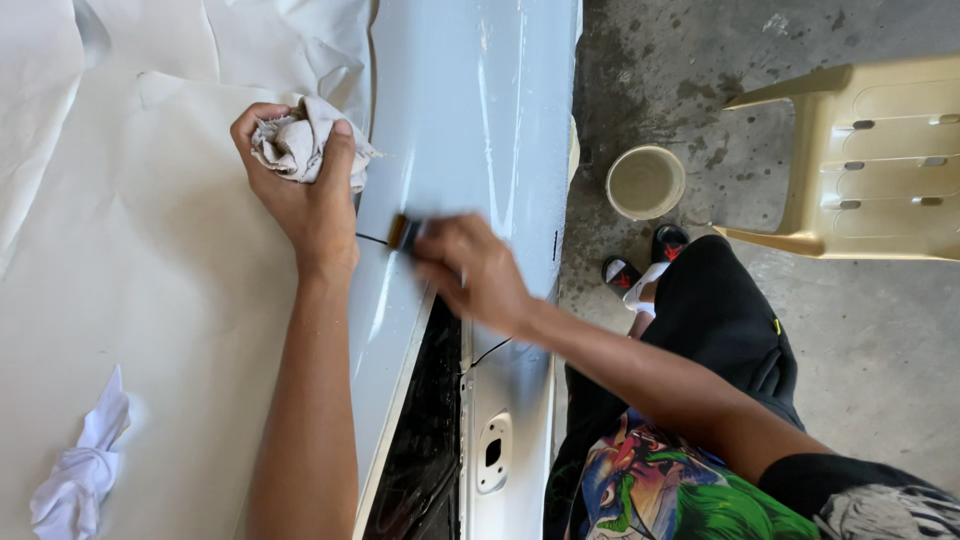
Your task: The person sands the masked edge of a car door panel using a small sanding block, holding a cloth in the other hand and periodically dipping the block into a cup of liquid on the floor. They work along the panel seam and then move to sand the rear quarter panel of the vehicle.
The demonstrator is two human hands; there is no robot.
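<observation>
Head view, near to far. At the near edge we see our patterned shirt (690,485) and black trousers (720,310), with sandalled feet (640,265) on the concrete floor (880,340). Our right hand (470,268) is closed around a small brush (402,232), blurred; its long axis runs roughly left to right across the frame, the dark bristle end pointing left, and it lies against the pale blue-white car body panel (470,110). The panel's long axis runs from near to far; a dark opening (420,450) and a white latch fitting (493,452) sit at its near end. Our left hand (300,175), just left of the brush, is clenched on a crumpled grey-white rag (300,140) at the panel's left edge. Masking paper (150,280) covers the surface to the left, carrying a twisted white cloth (85,470). Right of the panel's edge the floor lies open, with a cream bucket (645,182) and, beyond it, a beige plastic chair (880,160).
</observation>
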